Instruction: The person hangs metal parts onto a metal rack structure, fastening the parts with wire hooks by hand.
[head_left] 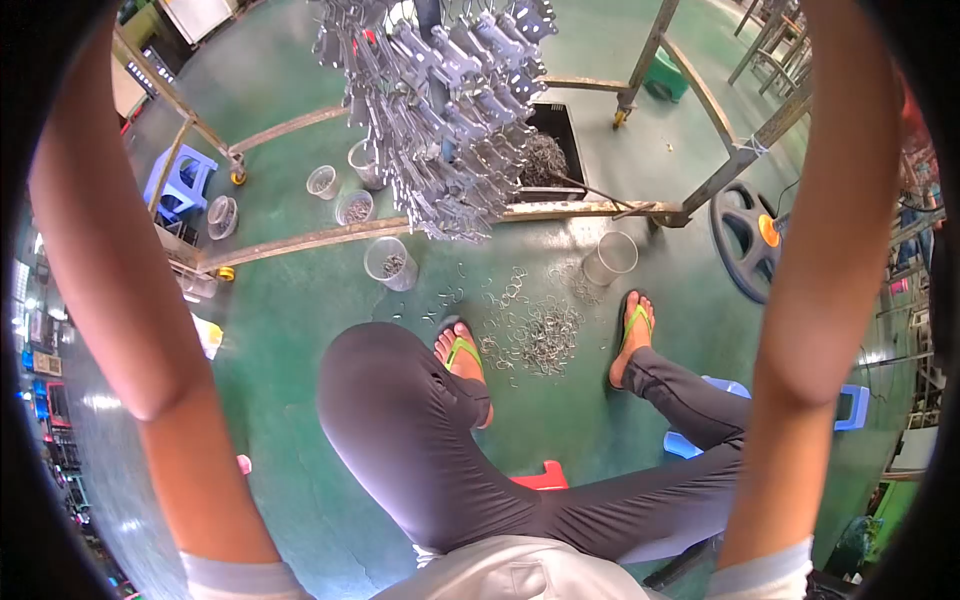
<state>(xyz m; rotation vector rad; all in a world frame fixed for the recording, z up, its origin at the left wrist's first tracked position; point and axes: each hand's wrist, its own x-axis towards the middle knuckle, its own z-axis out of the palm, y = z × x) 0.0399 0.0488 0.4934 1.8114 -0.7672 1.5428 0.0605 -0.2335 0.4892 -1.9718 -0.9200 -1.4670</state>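
Both my forearms reach up past the top edge of the head view, one at each side, so neither hand shows. Between them hangs a dense cluster of grey metal parts [445,120], attached to one another in many layers. Small curved metal hooks [548,338] lie in a loose pile on the green floor between my feet. A clear plastic cup [610,259] stands just behind the pile at the right. Another clear cup [391,264], with some hooks inside, is at the left.
A metal frame on casters [310,243] surrounds the hanging parts. Behind them sits a black crate [560,150] of metal pieces. Small tubs [355,208] and a blue stool [182,182] stand left; a black wheel [745,243] is right. A red stool edge [543,476] shows beneath me.
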